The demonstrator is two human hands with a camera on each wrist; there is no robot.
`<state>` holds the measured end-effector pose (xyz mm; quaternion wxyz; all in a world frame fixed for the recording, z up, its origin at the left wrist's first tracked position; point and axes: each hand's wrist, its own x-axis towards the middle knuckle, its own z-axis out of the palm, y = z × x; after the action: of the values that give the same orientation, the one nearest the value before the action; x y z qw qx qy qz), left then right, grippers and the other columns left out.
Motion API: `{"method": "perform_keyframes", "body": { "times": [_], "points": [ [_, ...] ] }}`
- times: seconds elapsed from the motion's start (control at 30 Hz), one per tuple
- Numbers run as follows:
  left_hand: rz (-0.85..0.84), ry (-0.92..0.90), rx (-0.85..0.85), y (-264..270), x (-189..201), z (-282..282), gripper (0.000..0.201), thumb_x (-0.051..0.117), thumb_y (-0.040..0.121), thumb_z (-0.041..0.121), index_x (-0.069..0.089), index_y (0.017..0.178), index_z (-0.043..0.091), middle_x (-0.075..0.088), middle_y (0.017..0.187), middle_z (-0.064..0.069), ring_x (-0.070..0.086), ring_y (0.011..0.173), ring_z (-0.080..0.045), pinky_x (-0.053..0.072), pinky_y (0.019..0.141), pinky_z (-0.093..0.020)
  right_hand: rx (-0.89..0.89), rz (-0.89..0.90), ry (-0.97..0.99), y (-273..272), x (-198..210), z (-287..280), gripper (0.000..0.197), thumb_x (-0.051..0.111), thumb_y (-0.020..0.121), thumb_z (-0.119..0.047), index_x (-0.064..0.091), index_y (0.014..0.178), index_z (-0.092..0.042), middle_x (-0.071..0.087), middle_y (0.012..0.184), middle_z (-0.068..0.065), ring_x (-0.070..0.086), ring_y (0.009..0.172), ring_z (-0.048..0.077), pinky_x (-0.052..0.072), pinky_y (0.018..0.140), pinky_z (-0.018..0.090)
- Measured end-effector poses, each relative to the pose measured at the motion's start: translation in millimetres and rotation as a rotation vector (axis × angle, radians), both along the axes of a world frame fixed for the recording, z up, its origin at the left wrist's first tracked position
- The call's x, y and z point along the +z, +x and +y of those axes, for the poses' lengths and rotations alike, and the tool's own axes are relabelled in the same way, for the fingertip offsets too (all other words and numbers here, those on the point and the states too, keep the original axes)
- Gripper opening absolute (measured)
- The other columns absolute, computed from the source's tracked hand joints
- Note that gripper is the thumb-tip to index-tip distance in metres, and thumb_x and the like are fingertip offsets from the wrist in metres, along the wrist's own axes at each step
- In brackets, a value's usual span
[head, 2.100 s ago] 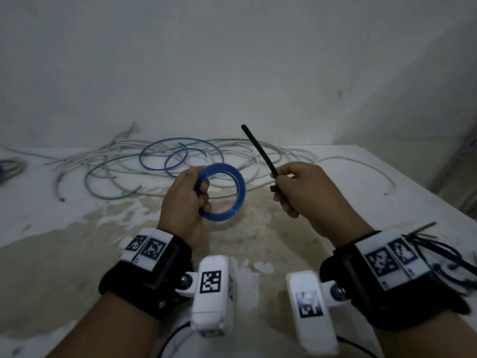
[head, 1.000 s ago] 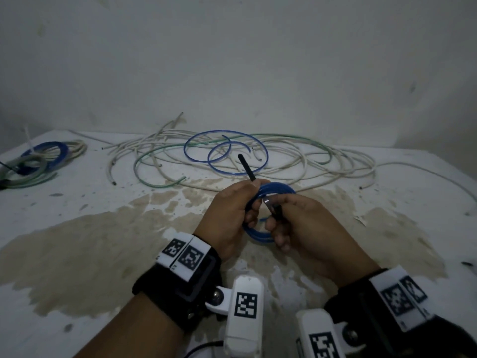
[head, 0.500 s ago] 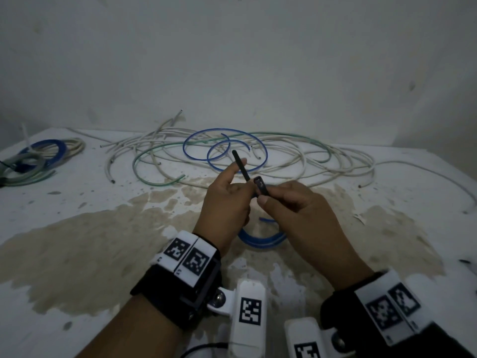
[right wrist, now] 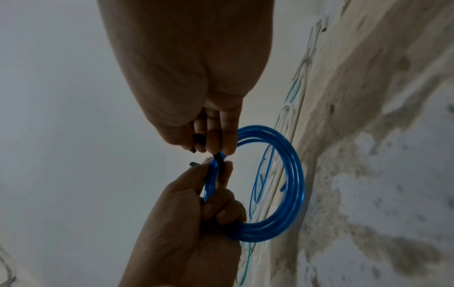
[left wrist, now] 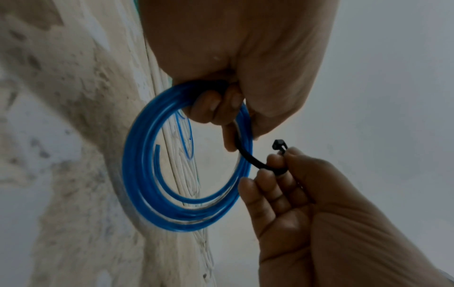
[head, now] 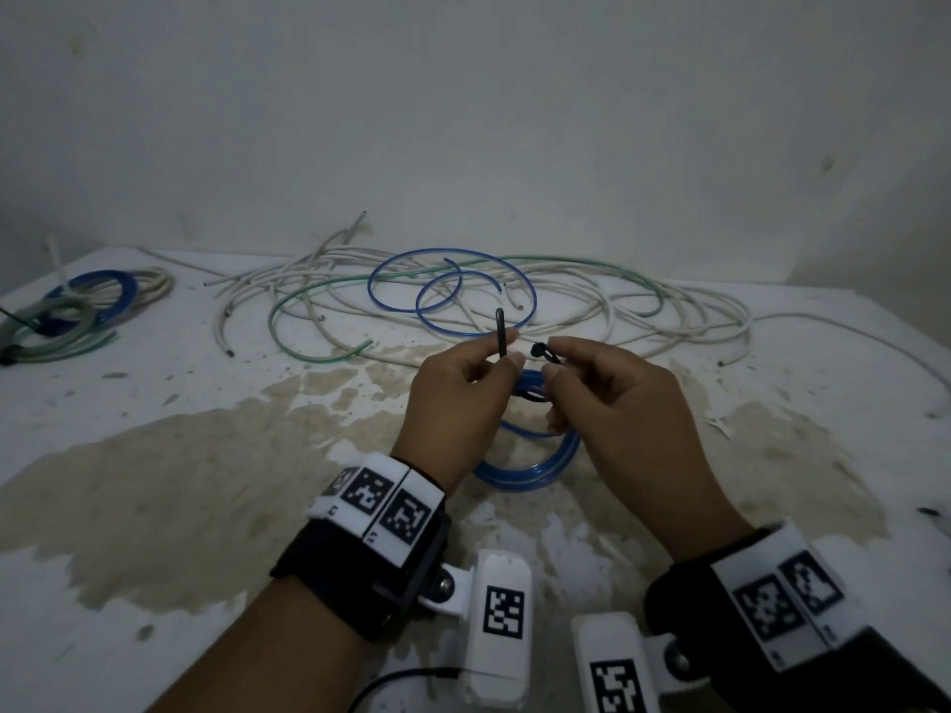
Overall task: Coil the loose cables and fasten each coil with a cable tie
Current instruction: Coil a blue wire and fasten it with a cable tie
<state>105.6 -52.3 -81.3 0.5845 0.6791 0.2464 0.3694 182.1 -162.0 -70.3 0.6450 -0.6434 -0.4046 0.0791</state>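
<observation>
A small blue cable coil (head: 530, 470) hangs above the table between my hands. My left hand (head: 507, 360) curls its lower fingers round the coil's top (left wrist: 137, 174) and pinches the tail of a black cable tie (head: 500, 337) between thumb and forefinger. The tie (left wrist: 250, 159) loops under the coil's strands. My right hand (head: 553, 365) pinches the tie's head end (left wrist: 280, 147) a short gap from the tail. In the right wrist view the tie (right wrist: 219, 161) crosses the coil (right wrist: 292, 194) between both hands.
Loose white, green and blue cables (head: 463, 301) sprawl across the back of the stained white table (head: 206, 455), near the wall. Bundled coils (head: 67, 311) lie at the far left edge. A white cable (head: 849, 331) trails toward the right edge.
The tie, first held apart from the coil by my right hand alone, now passes through the coil. My left hand took its tail. The two ends have moved slightly apart.
</observation>
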Motion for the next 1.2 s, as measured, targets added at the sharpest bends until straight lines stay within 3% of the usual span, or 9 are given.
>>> {"method": "perform_keyframes", "body": {
  "times": [0.1, 0.23, 0.33, 0.43, 0.63, 0.8, 0.9, 1.03, 1.2],
  "points": [
    [0.03, 0.074, 0.002, -0.7, 0.9, -1.0, 0.032, 0.06, 0.092, 0.019, 0.062, 0.121, 0.033, 0.054, 0.054, 0.014, 0.045, 0.041, 0.003, 0.035, 0.052, -0.019, -0.078, -0.105, -0.01, 0.5, -0.1, -1.0, 0.025, 0.06, 0.088, -0.007, 0.067, 0.097, -0.029, 0.069, 0.076, -0.009, 0.063, 0.06, 0.002, 0.051, 0.062, 0.017],
    [0.051, 0.149, -0.033, -1.8, 2.8, -4.2, 0.021, 0.059, 0.093, 0.015, 0.07, 0.109, 0.02, 0.067, 0.076, 0.011, 0.062, 0.059, 0.003, 0.046, 0.059, -0.009, -0.171, -0.134, 0.016, 6.1, 0.0, -1.5, 0.023, 0.06, 0.087, -0.006, 0.07, 0.105, -0.017, 0.072, 0.091, -0.001, 0.063, 0.059, 0.003, 0.051, 0.062, 0.018],
    [0.075, 0.206, -0.042, -2.2, 2.9, -6.8, 0.019, 0.057, 0.093, 0.016, 0.073, 0.105, 0.017, 0.071, 0.08, 0.004, 0.067, 0.069, -0.009, 0.052, 0.068, -0.018, -0.194, -0.192, 0.038, 6.1, 0.9, -2.1, 0.024, 0.059, 0.089, -0.006, 0.07, 0.109, -0.015, 0.072, 0.098, 0.0, 0.062, 0.061, 0.002, 0.052, 0.065, 0.018],
    [0.088, 0.263, -0.056, -2.8, 2.8, -7.3, 0.02, 0.056, 0.094, 0.016, 0.074, 0.104, 0.017, 0.073, 0.077, -0.002, 0.066, 0.067, -0.011, 0.053, 0.07, -0.027, -0.216, -0.293, 0.03, 5.2, 0.3, -1.8, 0.024, 0.058, 0.089, -0.005, 0.071, 0.107, -0.013, 0.069, 0.102, -0.009, 0.064, 0.073, 0.006, 0.054, 0.076, 0.026],
    [0.099, 0.299, -0.079, -2.8, 1.2, -7.7, 0.021, 0.054, 0.095, 0.017, 0.075, 0.099, 0.019, 0.072, 0.077, -0.01, 0.066, 0.068, -0.022, 0.052, 0.072, -0.045, -0.2, -0.356, 0.026, 7.0, -2.5, -1.4, 0.027, 0.055, 0.09, -0.006, 0.069, 0.112, -0.014, 0.065, 0.098, -0.013, 0.064, 0.076, 0.007, 0.054, 0.077, 0.027],
    [0.111, 0.336, -0.084, -3.2, 0.8, -7.3, 0.022, 0.054, 0.096, 0.018, 0.075, 0.095, 0.017, 0.071, 0.076, -0.014, 0.065, 0.068, -0.027, 0.051, 0.07, -0.048, -0.182, -0.344, 0.019, 6.7, -2.6, -1.2, 0.026, 0.055, 0.09, -0.012, 0.069, 0.112, -0.013, 0.065, 0.099, -0.013, 0.066, 0.08, 0.009, 0.055, 0.078, 0.03],
    [0.105, 0.338, -0.078, -3.0, 0.0, -7.2, 0.022, 0.054, 0.095, 0.017, 0.074, 0.095, 0.024, 0.072, 0.077, -0.011, 0.065, 0.068, -0.026, 0.052, 0.07, -0.048, -0.175, -0.352, 0.024, 5.5, -1.5, -1.1, 0.026, 0.056, 0.089, -0.011, 0.069, 0.112, -0.015, 0.065, 0.095, -0.019, 0.066, 0.08, 0.009, 0.056, 0.078, 0.033],
    [0.104, 0.352, -0.068, -2.7, -0.9, -7.8, 0.022, 0.054, 0.095, 0.017, 0.074, 0.099, 0.025, 0.072, 0.074, -0.005, 0.065, 0.067, -0.02, 0.051, 0.07, -0.043, -0.171, -0.354, 0.028, 3.8, 0.1, -1.5, 0.028, 0.058, 0.088, -0.015, 0.064, 0.114, -0.022, 0.062, 0.087, -0.025, 0.064, 0.07, 0.005, 0.053, 0.07, 0.022],
    [0.091, 0.341, -0.065, -2.0, -1.9, -9.9, 0.022, 0.055, 0.095, 0.016, 0.073, 0.107, 0.02, 0.074, 0.084, -0.001, 0.067, 0.074, -0.014, 0.053, 0.073, -0.037, -0.177, -0.331, 0.022, 3.2, 2.7, -4.4, 0.026, 0.06, 0.088, -0.01, 0.066, 0.11, -0.023, 0.061, 0.084, -0.024, 0.061, 0.079, -0.003, 0.044, 0.072, 0.005]
  ]
}}
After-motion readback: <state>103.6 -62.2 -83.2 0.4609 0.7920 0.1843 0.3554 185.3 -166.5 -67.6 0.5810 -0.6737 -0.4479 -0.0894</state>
